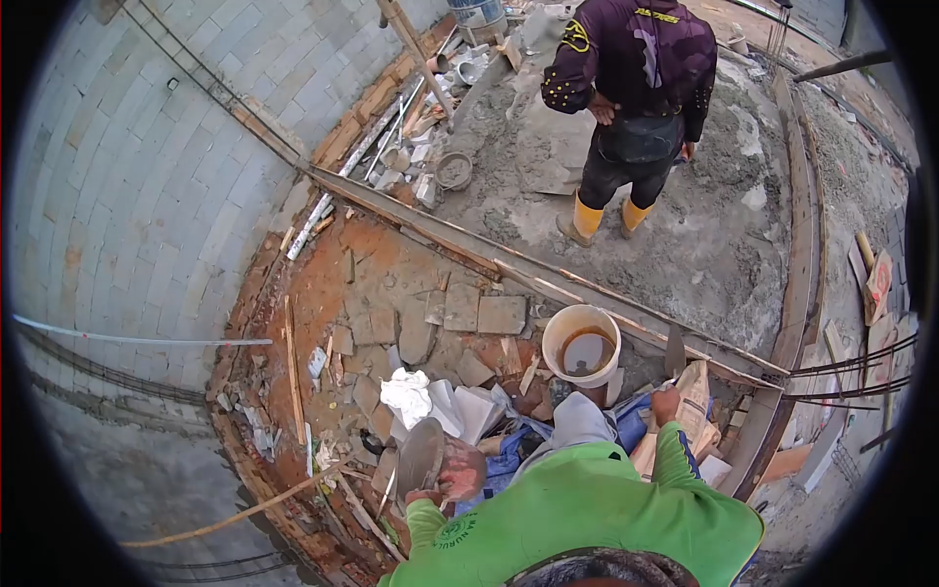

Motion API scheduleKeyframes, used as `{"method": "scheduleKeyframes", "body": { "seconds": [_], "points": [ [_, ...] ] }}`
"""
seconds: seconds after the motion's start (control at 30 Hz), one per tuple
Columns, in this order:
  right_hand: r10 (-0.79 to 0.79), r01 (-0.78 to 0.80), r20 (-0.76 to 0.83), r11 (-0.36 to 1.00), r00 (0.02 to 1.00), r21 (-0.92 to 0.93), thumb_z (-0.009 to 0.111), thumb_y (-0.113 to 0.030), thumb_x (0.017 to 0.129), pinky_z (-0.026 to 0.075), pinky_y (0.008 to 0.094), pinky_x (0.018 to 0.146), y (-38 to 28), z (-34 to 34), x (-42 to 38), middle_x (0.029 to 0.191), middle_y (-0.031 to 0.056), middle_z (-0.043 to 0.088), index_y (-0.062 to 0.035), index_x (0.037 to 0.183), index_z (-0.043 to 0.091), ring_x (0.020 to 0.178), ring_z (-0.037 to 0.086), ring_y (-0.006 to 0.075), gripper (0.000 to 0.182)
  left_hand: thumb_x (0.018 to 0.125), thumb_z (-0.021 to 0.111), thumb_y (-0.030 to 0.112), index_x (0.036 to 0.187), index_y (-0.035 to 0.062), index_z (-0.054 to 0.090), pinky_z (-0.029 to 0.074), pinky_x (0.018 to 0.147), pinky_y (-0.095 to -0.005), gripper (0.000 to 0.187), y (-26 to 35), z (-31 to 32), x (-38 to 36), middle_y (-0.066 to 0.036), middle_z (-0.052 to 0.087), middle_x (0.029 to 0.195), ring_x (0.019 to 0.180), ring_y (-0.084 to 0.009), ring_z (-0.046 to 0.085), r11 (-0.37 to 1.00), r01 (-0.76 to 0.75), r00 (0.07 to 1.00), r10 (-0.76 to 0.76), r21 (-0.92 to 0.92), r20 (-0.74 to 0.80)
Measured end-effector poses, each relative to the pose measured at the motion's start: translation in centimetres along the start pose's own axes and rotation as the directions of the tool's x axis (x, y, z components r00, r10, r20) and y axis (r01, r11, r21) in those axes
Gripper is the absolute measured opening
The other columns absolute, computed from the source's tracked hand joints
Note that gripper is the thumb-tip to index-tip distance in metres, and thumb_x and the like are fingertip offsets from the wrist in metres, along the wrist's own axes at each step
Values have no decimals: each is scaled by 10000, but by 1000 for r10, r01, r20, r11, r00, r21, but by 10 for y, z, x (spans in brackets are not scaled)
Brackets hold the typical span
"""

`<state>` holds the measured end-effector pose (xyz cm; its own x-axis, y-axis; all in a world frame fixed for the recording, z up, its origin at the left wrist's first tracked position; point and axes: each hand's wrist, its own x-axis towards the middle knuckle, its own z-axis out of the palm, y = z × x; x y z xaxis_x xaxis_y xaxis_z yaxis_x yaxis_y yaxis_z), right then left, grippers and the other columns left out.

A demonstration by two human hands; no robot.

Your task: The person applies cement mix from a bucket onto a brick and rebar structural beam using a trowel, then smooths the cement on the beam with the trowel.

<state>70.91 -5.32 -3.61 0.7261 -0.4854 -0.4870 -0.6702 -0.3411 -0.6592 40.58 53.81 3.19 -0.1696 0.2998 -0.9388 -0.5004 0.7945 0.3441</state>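
My right hand [666, 404] is closed round the handle of a pointed trowel [675, 351], its blade standing up beside the wooden formwork. Low at the left, my left hand [424, 497] grips what looks like a shallow round bowl [421, 456], grey on its face and tilted on its side. A mottled reddish part shows beside it; the left fingers are partly hidden. A white bucket [581, 344] with brown liquid stands ahead of my knee. White blocks [462, 410] and a bright white crumpled bag [406, 393] lie in front of the bowl.
A person [634, 108] in yellow-trimmed boots stands on the wet concrete [724, 215] beyond a formwork board [421, 227]. Block walls [127, 196] rise at left. Broken slabs [502, 315], timber scraps [294, 372] and a thin pole [235, 514] litter the ground. Rebar [851, 370] juts out at right.
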Motion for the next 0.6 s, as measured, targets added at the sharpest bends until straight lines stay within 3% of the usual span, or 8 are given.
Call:
{"method": "scheduleKeyframes", "body": {
  "seconds": [0.07, 0.1, 0.17, 0.3, 0.37, 0.43, 0.47, 0.6],
  "points": [
    [-131, 128, -7, 979, 991, -157, 573, -129, 717, 512, 455, 775, -44, 28, 19, 859, 277, 661, 38, 861, 659, 884, 643, 432, 237, 831, 567, 246, 1123, 89, 644, 472, 957, -351, 340, 12, 87, 0, -49, 644, 1153, 1117, -205, 574, 996, 88, 996, -88, -27, 6],
    [-149, 146, -4, 973, 989, -177, 573, -129, 717, 512, 455, 775, -74, 46, 25, 859, 277, 661, 38, 861, 659, 884, 643, 432, 237, 792, 620, 188, 1154, 25, 597, 497, 903, -352, 398, 14, 106, 4, -89, 652, 1105, 1017, -227, 608, 907, -294, 917, 179, 300, 357],
    [-139, 174, 115, 903, 984, -393, 585, -165, 715, 507, 475, 804, -119, 75, 32, 906, 289, 650, 18, 886, 672, 921, 625, 442, 265, 884, 575, 159, 1080, 45, 635, 436, 992, -353, 235, 23, 150, 8, -70, 654, 1133, 1038, -226, 603, 998, 5, 907, -30, 61, 419],
    [-180, 275, 237, 838, 955, -471, 607, -223, 699, 505, 474, 832, -242, 122, 35, 902, 292, 647, 18, 895, 685, 909, 633, 433, 321, 874, 552, 63, 1215, 39, 517, 501, 883, -385, 344, 20, 209, -55, -131, 559, 1161, 1042, -252, 564, 286, -940, 307, 482, 184, 821],
    [-189, 299, 272, 837, 944, -458, 607, -233, 696, 508, 481, 812, -290, 147, 44, 898, 326, 635, 61, 894, 671, 903, 631, 453, 361, 846, 495, -40, 1270, 7, 460, 527, 823, -384, 428, 47, 270, -25, -181, 512, 1158, 1022, -281, 559, 695, -718, 508, 482, 42, 713],
    [-115, 223, 266, 879, 957, -422, 606, -243, 699, 507, 481, 829, -332, 171, 52, 902, 308, 645, 38, 906, 683, 896, 635, 450, 357, 825, 488, -27, 1245, -10, 493, 527, 835, -382, 421, 38, 307, -43, -179, 524, 1140, 1001, -278, 566, 119, -985, 171, 530, 126, 830],
    [-109, 196, 222, 888, 969, -416, 606, -243, 699, 507, 481, 829, -337, 186, 66, 902, 308, 645, 38, 906, 683, 896, 635, 450, 357, 818, 498, 7, 1217, 2, 515, 525, 842, -379, 399, 47, 339, -26, -164, 538, 1123, 997, -271, 568, 70, -985, 168, 548, 155, 820],
    [-5, 110, 192, 834, 981, -541, 603, -268, 715, 502, 473, 849, -380, 255, 74, 946, 282, 654, 24, 943, 686, 919, 639, 431, 379, 792, 539, 145, 1104, 47, 601, 517, 868, -371, 333, 73, 498, 84, -106, 593, 1051, 978, -243, 574, 875, -422, 813, 248, 238, 526]
  ]
}}
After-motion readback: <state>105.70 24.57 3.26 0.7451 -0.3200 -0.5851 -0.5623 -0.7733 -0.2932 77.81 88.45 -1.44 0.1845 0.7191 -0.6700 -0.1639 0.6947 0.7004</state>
